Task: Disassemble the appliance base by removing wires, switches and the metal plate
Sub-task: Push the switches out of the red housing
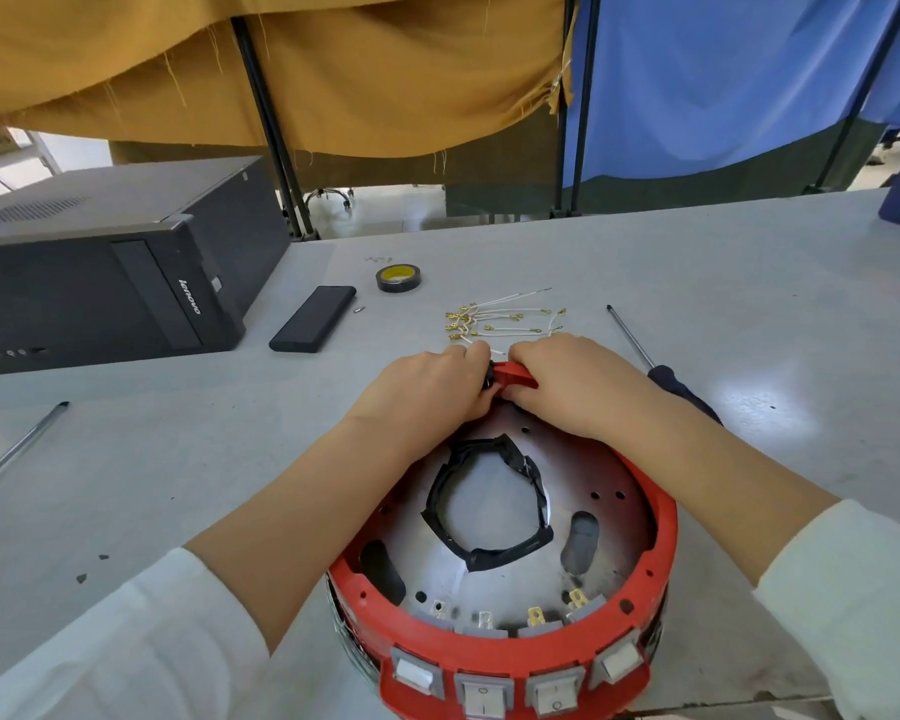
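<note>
Head view: both hands (pixel 432 387) (pixel 572 379) grip the red base's (pixel 661 517) far rim.

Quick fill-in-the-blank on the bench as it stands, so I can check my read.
1. Both hands, left hand and right hand, grip the base's ____ rim.
2. The rocker switches still seated in the red base number ____.
3. The loose white wires lie beyond the ____.
Missing: far; four; hands
</note>
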A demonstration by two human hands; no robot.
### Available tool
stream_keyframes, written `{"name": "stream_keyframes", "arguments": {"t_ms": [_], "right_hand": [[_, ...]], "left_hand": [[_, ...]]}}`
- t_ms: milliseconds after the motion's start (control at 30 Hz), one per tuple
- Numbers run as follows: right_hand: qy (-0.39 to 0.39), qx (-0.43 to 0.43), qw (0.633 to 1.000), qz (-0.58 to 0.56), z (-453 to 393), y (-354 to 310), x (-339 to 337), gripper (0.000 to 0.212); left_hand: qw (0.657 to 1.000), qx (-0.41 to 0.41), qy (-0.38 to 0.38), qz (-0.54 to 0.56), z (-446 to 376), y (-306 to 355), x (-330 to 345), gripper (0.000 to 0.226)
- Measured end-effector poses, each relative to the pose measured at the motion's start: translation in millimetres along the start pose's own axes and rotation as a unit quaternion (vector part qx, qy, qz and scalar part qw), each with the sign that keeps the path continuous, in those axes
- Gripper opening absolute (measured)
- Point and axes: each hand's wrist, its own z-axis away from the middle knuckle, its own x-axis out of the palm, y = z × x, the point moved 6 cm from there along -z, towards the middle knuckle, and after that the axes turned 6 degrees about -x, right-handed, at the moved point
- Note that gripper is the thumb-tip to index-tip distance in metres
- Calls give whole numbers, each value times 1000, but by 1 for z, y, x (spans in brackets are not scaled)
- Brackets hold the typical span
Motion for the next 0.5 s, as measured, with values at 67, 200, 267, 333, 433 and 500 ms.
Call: {"name": "stream_keyframes", "arguments": {"t_ms": [67, 200, 267, 333, 433, 500], "right_hand": [[1, -12, 1000, 9, 0, -2, 0, 22], [2, -22, 1000, 17, 0, -3, 0, 24], [3, -24, 1000, 20, 0, -3, 0, 24], [1, -24, 999, 21, 1, -3, 1, 24], [1, -21, 1000, 19, 1, -3, 2, 24], [2, -20, 1000, 18, 0, -2, 2, 24]], "left_hand": [[1000, 2, 2, 7, 0, 0, 0, 28], [1000, 17, 9, 7, 0, 1, -1, 27], [1000, 22, 12, 3, 0, 2, -2, 28], [1000, 23, 14, -2, 0, 2, -4, 29], [1000, 21, 11, 0, 1, 3, -5, 30], [1000, 21, 5, 13, 0, 2, -6, 27]]}}
